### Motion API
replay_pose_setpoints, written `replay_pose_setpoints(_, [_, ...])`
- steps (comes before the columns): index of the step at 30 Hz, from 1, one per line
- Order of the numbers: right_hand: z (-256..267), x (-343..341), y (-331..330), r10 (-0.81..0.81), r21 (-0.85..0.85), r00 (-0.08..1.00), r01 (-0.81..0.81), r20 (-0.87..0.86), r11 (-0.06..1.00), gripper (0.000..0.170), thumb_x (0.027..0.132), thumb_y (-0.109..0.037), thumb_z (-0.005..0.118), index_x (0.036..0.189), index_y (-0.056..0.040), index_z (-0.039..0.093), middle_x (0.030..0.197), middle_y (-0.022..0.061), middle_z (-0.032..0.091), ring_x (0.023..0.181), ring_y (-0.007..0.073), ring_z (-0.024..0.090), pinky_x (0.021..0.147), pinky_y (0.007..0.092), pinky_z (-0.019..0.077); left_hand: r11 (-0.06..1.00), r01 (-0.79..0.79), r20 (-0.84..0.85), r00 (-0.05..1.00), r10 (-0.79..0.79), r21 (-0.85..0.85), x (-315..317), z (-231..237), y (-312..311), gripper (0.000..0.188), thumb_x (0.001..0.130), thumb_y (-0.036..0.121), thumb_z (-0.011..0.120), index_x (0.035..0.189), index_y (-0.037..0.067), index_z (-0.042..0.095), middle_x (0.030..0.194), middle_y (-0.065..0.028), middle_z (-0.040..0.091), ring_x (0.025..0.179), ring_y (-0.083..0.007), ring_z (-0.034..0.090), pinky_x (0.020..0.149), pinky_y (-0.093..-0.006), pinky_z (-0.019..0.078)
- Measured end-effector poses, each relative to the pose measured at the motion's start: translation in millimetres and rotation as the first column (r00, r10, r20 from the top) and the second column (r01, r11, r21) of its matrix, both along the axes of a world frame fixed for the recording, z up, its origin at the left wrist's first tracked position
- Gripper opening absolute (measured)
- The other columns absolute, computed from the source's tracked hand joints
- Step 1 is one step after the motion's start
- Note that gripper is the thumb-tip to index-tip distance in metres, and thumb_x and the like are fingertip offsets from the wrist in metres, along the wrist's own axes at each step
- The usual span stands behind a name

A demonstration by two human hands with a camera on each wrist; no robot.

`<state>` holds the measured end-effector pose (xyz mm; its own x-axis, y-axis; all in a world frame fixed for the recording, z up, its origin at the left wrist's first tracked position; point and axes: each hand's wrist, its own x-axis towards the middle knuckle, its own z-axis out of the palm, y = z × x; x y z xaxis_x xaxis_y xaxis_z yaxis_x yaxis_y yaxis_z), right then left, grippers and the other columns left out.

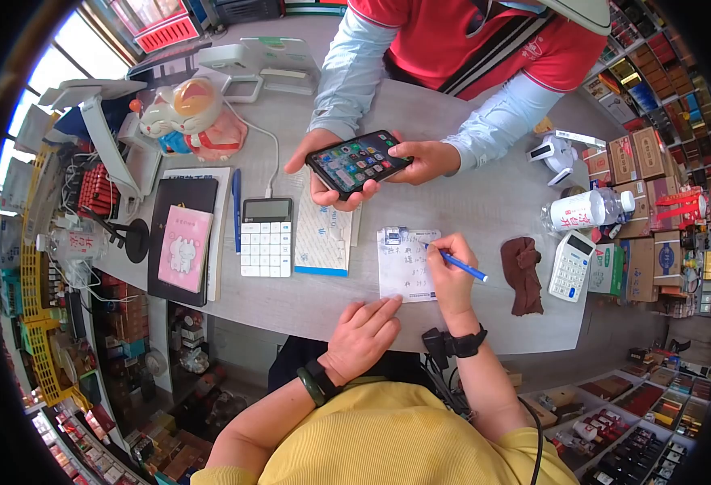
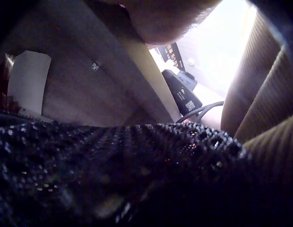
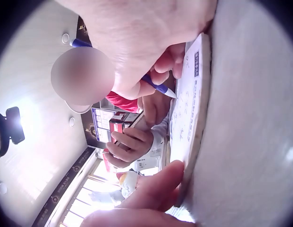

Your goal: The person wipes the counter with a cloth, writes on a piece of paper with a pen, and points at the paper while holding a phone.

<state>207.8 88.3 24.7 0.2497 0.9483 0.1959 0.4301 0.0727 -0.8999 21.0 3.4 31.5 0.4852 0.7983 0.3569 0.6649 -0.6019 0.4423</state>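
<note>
My right hand (image 1: 451,287) pinches a blue pen (image 1: 467,267), its tip at the upper right of a small white notepad (image 1: 392,284) with handwritten lines. In the right wrist view the pen (image 3: 160,89) slants down to the page of the notepad (image 3: 190,106), which has a thick edge. My left hand (image 1: 363,333) lies flat near the table's front edge, fingertips at the pad's lower edge. Its fingers look straight and together and hold nothing. The left wrist view is mostly dark, with part of a hand (image 2: 170,19) along the top.
Across the table, another person's hands hold a black phone (image 1: 359,164). Left of the pad lie a calculator (image 1: 267,237), a blue-edged paper (image 1: 323,242) and a pink booklet (image 1: 184,242). Rightward are a brown cloth (image 1: 523,275), another calculator (image 1: 572,265) and a bottle (image 1: 582,210).
</note>
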Motion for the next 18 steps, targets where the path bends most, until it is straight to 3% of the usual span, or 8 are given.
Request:
replay_pose_setpoints(5, [0.6, 0.8, 0.3, 0.018, 0.007, 1.0, -0.018, -0.004, 1.0, 0.008, 0.084, -0.003, 0.068, 0.082, -0.0017, 0.06, 0.067, 0.0028, 0.058, 0.056, 0.0085, 0.05, 0.052, 0.025, 0.0412, 1.0, -0.002, -0.001, 1.0, 0.002, 0.005, -0.1, -0.1, 0.2, 0.014, 0.08, 0.013, 0.071, 0.09, 0.013, 0.062, 0.13, -0.0027, 0.064, 0.113, -0.017, 0.06, 0.095, -0.0364, 0.0449])
replay_pose_setpoints(8, [0.0, 0.3, 0.6, -0.019, 0.028, 0.995, 0.022, -0.102, 0.999, 0.007, 0.084, -0.003, 0.067, 0.083, -0.0018, 0.06, 0.067, 0.0027, 0.058, 0.056, 0.0081, 0.049, 0.053, 0.0244, 0.0407, 1.0, -0.003, -0.003, 1.0, 0.003, 0.004, -0.3, -0.8, 0.0, 0.014, 0.08, 0.012, 0.071, 0.09, 0.013, 0.062, 0.13, -0.0028, 0.064, 0.112, -0.0171, 0.06, 0.095, -0.0364, 0.045])
replay_pose_setpoints(10, [3.7, 1.1, -1.7, -0.002, -0.073, 0.998, -0.002, -0.058, 0.997, 0.01, 0.088, -0.005, 0.067, 0.085, -0.0008, 0.058, 0.073, 0.0002, 0.056, 0.068, 0.0064, 0.047, 0.062, 0.023, 0.0401, 1.0, -0.004, -0.002, 1.0, 0.004, 0.005, -0.7, -0.2, -0.2, 0.014, 0.08, 0.012, 0.071, 0.09, 0.013, 0.062, 0.129, -0.0028, 0.064, 0.112, -0.0171, 0.06, 0.095, -0.0365, 0.0449])
replay_pose_setpoints(13, [1.4, 0.6, 2.2, -0.037, 0.002, 0.998, 0.037, -0.053, 0.999, 0.008, 0.084, -0.003, 0.067, 0.082, -0.0016, 0.059, 0.067, 0.0021, 0.057, 0.057, 0.0071, 0.048, 0.053, 0.0241, 0.0403, 1.0, -0.004, 0.007, 1.0, 0.004, 0.008, 1.3, 0.2, -0.1, 0.014, 0.08, 0.012, 0.071, 0.09, 0.013, 0.062, 0.129, -0.0029, 0.064, 0.112, -0.0171, 0.06, 0.095, -0.0368, 0.045])
replay_pose_setpoints(17, [0.4, 3.7, -1.5, 0.0, 0.008, 0.999, 0.0, -0.038, 1.0, 0.009, 0.087, -0.004, 0.067, 0.084, -0.0015, 0.059, 0.07, 0.0012, 0.057, 0.059, 0.0064, 0.048, 0.054, 0.0241, 0.0404, 1.0, -0.005, 0.006, 1.0, 0.005, 0.008, 1.3, -0.1, -0.7, 0.015, 0.079, 0.011, 0.072, 0.089, 0.013, 0.061, 0.128, -0.0032, 0.064, 0.111, -0.017, 0.06, 0.095, -0.0374, 0.0454])
replay_pose_setpoints(18, [0.3, 3.5, -2.7, -0.019, 0.017, 0.98, 0.023, -0.2, 1.0, 0.009, 0.088, -0.005, 0.067, 0.086, -0.0016, 0.059, 0.071, 0.0007, 0.056, 0.061, 0.0062, 0.048, 0.056, 0.0239, 0.0406, 1.0, -0.003, 0.008, 1.0, 0.002, 0.012, 1.7, 0.4, -0.1, 0.015, 0.079, 0.011, 0.072, 0.089, 0.013, 0.061, 0.128, -0.0032, 0.064, 0.111, -0.017, 0.06, 0.095, -0.0374, 0.0454])
